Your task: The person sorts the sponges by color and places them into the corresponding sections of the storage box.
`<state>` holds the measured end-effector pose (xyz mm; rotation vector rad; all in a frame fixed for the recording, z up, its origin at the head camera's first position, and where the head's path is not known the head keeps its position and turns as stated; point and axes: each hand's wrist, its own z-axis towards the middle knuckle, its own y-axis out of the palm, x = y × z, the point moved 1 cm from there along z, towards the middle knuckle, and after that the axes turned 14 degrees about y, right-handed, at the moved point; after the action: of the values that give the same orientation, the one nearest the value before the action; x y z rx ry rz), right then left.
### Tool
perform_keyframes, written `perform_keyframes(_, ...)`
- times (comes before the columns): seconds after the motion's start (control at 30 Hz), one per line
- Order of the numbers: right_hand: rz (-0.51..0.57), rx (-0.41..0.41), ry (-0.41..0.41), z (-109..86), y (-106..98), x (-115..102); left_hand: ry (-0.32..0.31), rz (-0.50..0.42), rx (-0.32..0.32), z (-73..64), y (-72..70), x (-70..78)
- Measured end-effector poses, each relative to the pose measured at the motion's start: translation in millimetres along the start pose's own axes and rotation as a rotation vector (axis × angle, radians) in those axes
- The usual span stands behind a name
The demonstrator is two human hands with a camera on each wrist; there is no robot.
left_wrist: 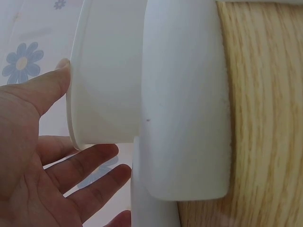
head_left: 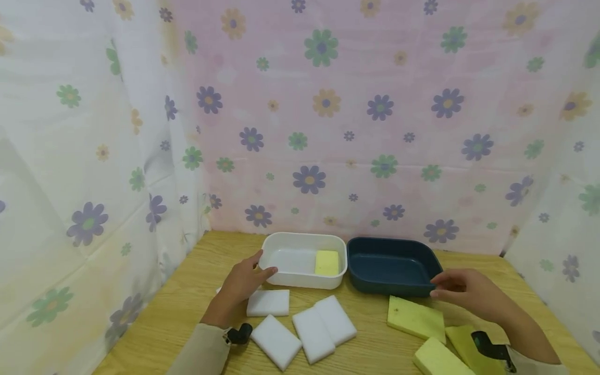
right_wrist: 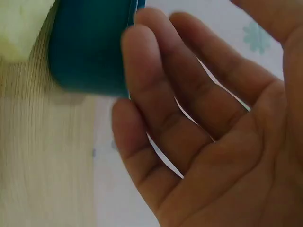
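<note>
A white rectangular container [head_left: 300, 281] stands at the back of the table with a yellow sponge block [head_left: 327, 262] in its right end. My left hand [head_left: 245, 280] is at its left end, fingers spread. In the left wrist view the thumb tip [left_wrist: 63, 64] is right at the container's rim [left_wrist: 71, 104]. To the right, close beside the white one, is a dark blue container [head_left: 389, 284] with a bare floor. My right hand [head_left: 473, 294] is at its front right corner, fingers loosely bent, fingertips [right_wrist: 137, 38] by the rim.
Several white sponge blocks [head_left: 276, 341] lie in front of the white container, two overlapping. Yellow sponge pieces [head_left: 416, 319] lie in front of the blue container, near my right wrist. Flowered curtains [head_left: 323, 104] close off the wooden table [head_left: 370, 346] at the back and sides.
</note>
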<state>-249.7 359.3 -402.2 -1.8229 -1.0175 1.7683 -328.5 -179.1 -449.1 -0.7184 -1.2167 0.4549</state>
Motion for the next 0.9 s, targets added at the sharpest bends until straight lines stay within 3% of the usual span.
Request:
perform_keyframes(0.23, 0.118, -0.177, 0.02, -1.0, -11.1, 38.8, 0.017, -0.002, -0.001, -1.0, -2.4, 0.4)
perform_keyframes(0.53, 0.326, -0.418, 0.081, 4.7, 0.5, 63.3, 0.014, -0.018, 0.002, -4.9, -1.5, 3.4)
perform_keyframes(0.9, 0.306, -0.427, 0.085, 9.5, 11.5, 62.9, 0.025, -0.004, 0.008, -4.1, -1.3, 3.3)
